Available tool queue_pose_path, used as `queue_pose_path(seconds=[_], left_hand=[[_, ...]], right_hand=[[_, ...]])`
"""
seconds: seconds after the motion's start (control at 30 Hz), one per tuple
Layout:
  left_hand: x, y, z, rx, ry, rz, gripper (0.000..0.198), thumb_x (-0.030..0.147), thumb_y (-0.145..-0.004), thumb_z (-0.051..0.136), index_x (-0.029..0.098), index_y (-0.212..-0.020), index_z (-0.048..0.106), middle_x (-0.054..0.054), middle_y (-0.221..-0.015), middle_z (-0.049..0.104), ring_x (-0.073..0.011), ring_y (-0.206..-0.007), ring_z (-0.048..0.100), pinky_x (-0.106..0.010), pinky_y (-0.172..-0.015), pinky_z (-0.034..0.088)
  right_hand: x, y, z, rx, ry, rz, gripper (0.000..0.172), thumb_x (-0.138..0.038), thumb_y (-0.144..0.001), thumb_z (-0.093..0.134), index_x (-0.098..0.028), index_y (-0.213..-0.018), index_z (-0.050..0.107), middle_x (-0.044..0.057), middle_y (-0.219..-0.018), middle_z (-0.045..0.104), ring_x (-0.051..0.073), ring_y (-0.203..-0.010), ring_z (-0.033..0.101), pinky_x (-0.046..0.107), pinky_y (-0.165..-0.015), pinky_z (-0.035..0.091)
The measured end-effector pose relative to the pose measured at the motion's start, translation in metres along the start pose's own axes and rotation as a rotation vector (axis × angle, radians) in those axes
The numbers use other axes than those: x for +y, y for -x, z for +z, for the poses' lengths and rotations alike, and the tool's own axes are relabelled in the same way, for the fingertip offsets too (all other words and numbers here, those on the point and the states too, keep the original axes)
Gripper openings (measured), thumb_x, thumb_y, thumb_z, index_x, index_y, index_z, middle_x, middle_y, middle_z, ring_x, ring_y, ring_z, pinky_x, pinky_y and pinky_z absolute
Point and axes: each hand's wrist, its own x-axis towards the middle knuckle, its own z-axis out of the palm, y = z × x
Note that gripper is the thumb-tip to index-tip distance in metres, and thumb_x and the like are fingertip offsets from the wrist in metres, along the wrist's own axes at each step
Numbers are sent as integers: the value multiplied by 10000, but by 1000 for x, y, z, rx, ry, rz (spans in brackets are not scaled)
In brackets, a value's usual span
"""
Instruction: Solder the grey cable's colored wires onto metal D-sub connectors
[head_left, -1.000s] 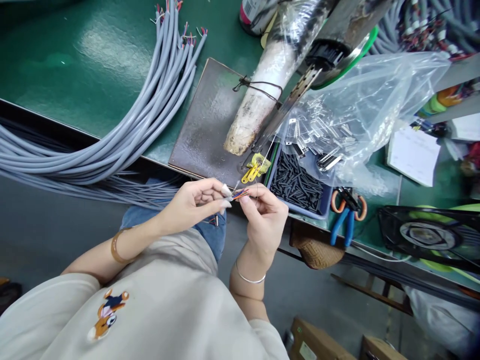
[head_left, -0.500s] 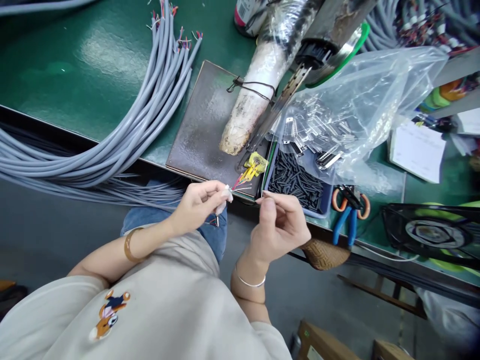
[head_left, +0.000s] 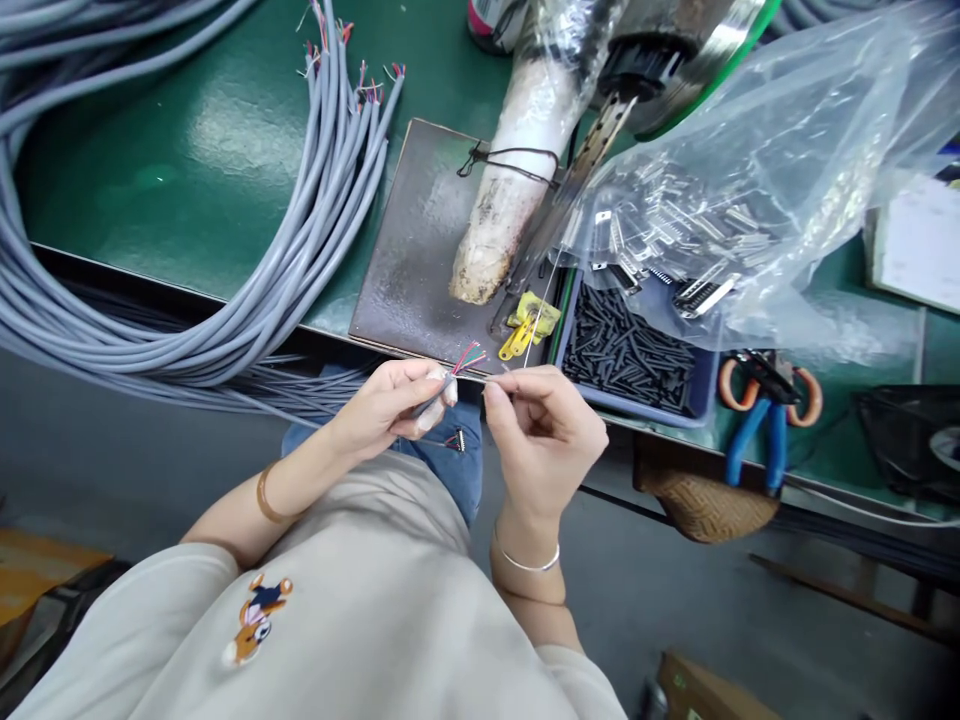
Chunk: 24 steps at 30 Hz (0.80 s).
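Observation:
Thin coloured wires (head_left: 469, 356) fan out from the end of a grey cable (head_left: 433, 402), which my left hand (head_left: 401, 400) pinches between thumb and fingers. Close on its right, my right hand (head_left: 546, 430) is closed, thumb against index finger, at the tip of a thin strand beside those wires. What exactly lies between these fingertips is too small to tell. Just beyond the hands, a yellow clip-like piece (head_left: 517, 338) rests on the dark plate (head_left: 420, 230). A small connector (head_left: 459, 438) with wires lies over my lap.
Grey cables (head_left: 292, 250) curve over the green table (head_left: 217, 120) at left. A wrapped white cylinder (head_left: 506, 200) overhangs the plate. Right of it are a blue tray (head_left: 708, 385) of black tubes, a plastic bag (head_left: 810, 130) with metal connectors, and blue-handled pliers (head_left: 776, 445) at the edge.
My right hand has moved left, close to my left hand, and its fingertips now meet the wire end. The camera view has shifted, and the coloured wires no longer overlap the yellow piece.

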Motion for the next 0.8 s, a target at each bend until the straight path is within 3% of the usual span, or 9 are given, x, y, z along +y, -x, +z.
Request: queue_pose_path(seconds=[0.13, 0.2, 0.3, 0.37, 0.5, 0.8], left_hand=[[4, -1, 3, 44, -39, 34, 473, 567, -776, 802, 138, -760, 604, 56, -474, 479, -27, -378, 269, -176, -383, 148], [5, 0, 4, 62, -74, 51, 475, 567, -765, 811, 135, -765, 614, 50, -481, 494, -33, -386, 299, -178, -386, 140], [4, 2, 4, 66, -131, 58, 476, 578, -779, 798, 129, -794, 640, 40, -491, 520, -38, -394, 323, -179, -393, 146], [3, 3, 4, 68, -164, 66, 466, 572, -790, 794, 130, -799, 649, 31, -515, 542, -46, -413, 373, -175, -404, 202], [2, 3, 5, 82, -233, 137, 446, 553, -800, 794, 127, -790, 660, 22, -555, 562, -61, -466, 455, -181, -445, 307], [1, 2, 8, 105, -371, 272, 411, 513, -841, 773, 127, -763, 656, 17, -583, 574, -70, -515, 489, -197, -495, 387]], right_hand=[[-2, 5, 2, -101, 104, -300, 120, -152, -878, 714, -258, -930, 733, -11, -800, 741, 88, -548, 560, 245, -523, 451], [-1, 6, 1, -76, 40, -227, 106, -172, -898, 705, -260, -946, 737, -15, -794, 733, 91, -563, 571, 242, -515, 441], [2, 4, -3, 33, -72, 36, 60, -255, -934, 690, -249, -919, 749, -16, -755, 675, 95, -571, 533, 248, -509, 404], [3, 2, -4, 4, -98, 135, 99, -308, -933, 697, -238, -899, 758, -13, -741, 643, 92, -558, 487, 253, -501, 376], [1, 0, -2, -66, -116, 196, 141, -345, -921, 709, -222, -879, 763, -19, -737, 623, 69, -522, 392, 250, -476, 307], [1, -1, -1, -104, -157, 249, 135, -330, -876, 754, -199, -846, 742, -42, -714, 598, 45, -501, 314, 240, -472, 263]])
